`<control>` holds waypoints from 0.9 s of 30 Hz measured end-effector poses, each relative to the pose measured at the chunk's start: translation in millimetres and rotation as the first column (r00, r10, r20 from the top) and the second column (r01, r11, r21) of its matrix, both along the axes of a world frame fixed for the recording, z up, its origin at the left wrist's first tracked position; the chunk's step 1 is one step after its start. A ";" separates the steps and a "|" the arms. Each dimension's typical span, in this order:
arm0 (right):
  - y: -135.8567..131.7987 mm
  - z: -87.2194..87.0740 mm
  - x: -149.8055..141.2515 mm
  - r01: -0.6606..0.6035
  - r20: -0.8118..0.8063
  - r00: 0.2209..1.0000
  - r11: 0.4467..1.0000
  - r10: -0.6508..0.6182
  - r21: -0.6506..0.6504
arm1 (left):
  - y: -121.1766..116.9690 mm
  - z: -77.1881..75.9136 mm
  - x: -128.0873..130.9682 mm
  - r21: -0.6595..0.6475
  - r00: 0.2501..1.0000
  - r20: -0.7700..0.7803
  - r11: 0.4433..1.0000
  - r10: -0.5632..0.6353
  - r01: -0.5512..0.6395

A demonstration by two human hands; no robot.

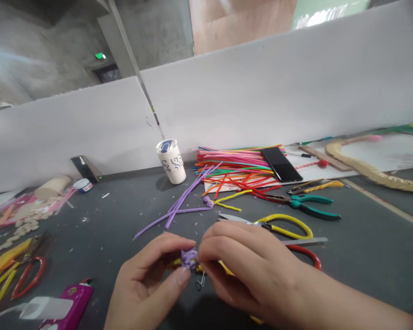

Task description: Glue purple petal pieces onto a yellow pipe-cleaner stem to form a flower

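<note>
A small bunched purple pipe-cleaner piece (189,259) with some yellow beside it sits between my hands. My left hand (151,282) pinches it from the left, thumb below and index finger above. The curled fingers of my right hand (242,261) close on its right side; their tips are partly hidden. A thin bent wire (201,278) shows below the piece. Beyond my hands lies another purple knot (208,202) with yellow ends, near long purple pipe cleaners (184,197). Yellow-handled scissors (289,224) lie just past my right hand, with a red handle (309,255) partly covered.
Teal-handled pliers (313,204) and a black phone (281,164) lie right of centre, the phone on a bundle of coloured pipe cleaners (230,160). A white cup (172,162) stands near the white partition (261,91). At left are red-handled scissors (29,275) and a magenta box (77,302).
</note>
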State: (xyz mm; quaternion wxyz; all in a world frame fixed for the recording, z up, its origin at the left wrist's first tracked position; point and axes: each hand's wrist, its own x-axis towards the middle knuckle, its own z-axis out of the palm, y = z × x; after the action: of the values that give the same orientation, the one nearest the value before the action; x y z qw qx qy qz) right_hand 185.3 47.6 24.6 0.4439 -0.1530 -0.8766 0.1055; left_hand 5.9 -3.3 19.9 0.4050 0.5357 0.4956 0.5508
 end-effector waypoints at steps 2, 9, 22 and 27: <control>0.7 1.0 -1.6 0.003 -0.016 1.000 0.999 -0.003 -0.035 | 0.8 -0.4 -0.1 0.005 1.000 -0.005 1.000 -0.008 0.008; 1.9 2.1 -2.6 0.006 -0.001 1.000 0.998 -0.007 -0.055 | -0.4 -3.2 -1.9 -0.009 1.000 0.015 1.000 -0.010 0.011; -8.2 3.9 -0.6 0.075 -0.069 0.994 0.991 -0.084 -0.113 | -1.6 -19.2 0.8 0.423 0.940 -0.296 0.906 0.168 -0.028; -7.7 -0.8 -1.3 0.123 -0.062 0.990 0.992 -0.123 -0.012 | 0.3 -21.9 3.1 0.455 0.937 -0.306 0.891 0.168 -0.011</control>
State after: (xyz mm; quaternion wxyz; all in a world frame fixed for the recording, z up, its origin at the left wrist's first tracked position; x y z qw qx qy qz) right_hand 184.0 39.9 23.8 0.4763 -0.2052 -0.8506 0.0864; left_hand 9.1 -3.0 -2.0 0.1543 0.6764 0.4425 0.5682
